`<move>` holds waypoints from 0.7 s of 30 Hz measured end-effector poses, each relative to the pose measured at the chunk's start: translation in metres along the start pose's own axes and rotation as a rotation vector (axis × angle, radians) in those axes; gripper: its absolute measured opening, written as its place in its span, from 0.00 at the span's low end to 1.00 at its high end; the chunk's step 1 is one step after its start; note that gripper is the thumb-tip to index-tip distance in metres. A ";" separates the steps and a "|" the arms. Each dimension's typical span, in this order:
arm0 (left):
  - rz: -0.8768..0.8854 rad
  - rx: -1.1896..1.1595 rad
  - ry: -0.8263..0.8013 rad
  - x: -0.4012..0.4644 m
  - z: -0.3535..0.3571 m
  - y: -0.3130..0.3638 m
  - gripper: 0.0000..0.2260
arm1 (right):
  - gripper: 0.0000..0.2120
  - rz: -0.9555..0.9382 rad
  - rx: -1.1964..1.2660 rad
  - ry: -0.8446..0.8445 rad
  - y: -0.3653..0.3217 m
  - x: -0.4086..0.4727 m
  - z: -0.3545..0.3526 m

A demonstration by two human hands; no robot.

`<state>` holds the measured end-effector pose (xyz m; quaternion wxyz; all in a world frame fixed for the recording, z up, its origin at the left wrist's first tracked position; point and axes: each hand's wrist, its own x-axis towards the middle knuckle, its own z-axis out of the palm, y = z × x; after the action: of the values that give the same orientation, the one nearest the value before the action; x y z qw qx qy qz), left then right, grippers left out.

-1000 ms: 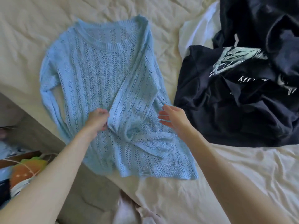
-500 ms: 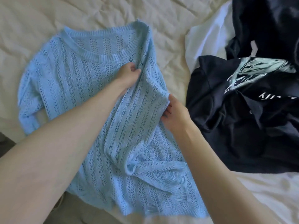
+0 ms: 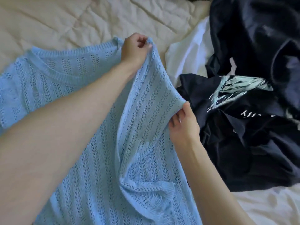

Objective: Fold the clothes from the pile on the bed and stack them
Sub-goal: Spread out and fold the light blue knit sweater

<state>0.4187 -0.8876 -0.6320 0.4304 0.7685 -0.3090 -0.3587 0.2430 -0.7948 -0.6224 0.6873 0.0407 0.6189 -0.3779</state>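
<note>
The pale blue open-knit sweater (image 3: 90,159) is lying spread across the near left part of the cream quilted bed cover (image 3: 81,18), its ribbed neckline pointing toward the far edge. The left hand (image 3: 135,49) is pinching the sweater's right shoulder near the collar, fingers curled around the knit. The right hand (image 3: 182,122) is pinching the same side edge lower down, thumb on top, so the strip between the two grips is standing lifted off the bed. The step in hand looks like turning that side inward. To do it well, both pinches should be travelling together toward the left edge, keeping the lifted fold line straight and taut, and tucking the loose sleeve inside. The heap of dark navy printed clothes (image 3: 243,127) is waiting just beside it, toward the right edge.
</note>
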 end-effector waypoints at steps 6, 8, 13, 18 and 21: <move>-0.031 0.163 -0.105 -0.023 0.010 -0.034 0.19 | 0.19 -0.108 -0.409 -0.035 0.014 0.006 -0.012; 0.036 0.277 -0.036 -0.043 -0.003 -0.048 0.20 | 0.14 -0.169 -0.562 0.003 0.018 0.004 -0.017; -0.144 0.384 -0.020 -0.123 -0.047 -0.093 0.11 | 0.08 -0.120 -0.768 -0.024 0.039 -0.020 -0.046; -0.384 0.438 -0.046 -0.212 -0.069 -0.118 0.07 | 0.04 -0.080 -1.191 -0.134 0.070 -0.051 -0.087; -0.485 0.467 -0.054 -0.258 -0.072 -0.124 0.08 | 0.08 -0.177 -1.604 -0.294 0.090 -0.066 -0.115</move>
<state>0.3557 -0.5989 -0.6413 0.1365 0.8876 -0.2023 -0.3906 0.2031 -0.6395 -0.6275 0.5494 -0.5621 0.6054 0.1252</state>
